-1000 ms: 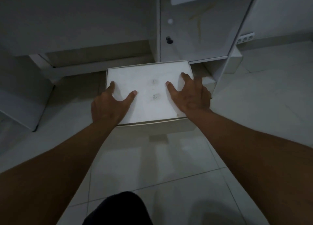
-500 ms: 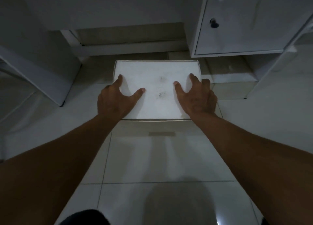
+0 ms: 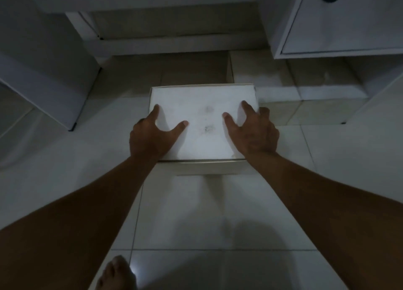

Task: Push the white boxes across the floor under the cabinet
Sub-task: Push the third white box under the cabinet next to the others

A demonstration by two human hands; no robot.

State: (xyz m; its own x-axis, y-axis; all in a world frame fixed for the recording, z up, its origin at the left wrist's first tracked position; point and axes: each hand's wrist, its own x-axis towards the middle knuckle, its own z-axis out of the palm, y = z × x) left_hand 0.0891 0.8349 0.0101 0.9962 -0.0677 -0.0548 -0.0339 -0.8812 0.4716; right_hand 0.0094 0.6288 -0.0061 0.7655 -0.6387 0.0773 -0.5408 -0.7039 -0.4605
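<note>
On the floor, box slid left twd the cabinet gap; both hands' fingers splayed wide, pressing lid.

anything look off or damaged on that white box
Only the dark smudges near the middle of the white box lid, between the left hand and right hand; no dents show, and it sits square.

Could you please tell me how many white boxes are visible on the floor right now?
1 clearly. The white box sits on the tiled floor before the cabinet, with the left hand and right hand on its lid. Others may be hidden in shadow under the cabinet.
</note>
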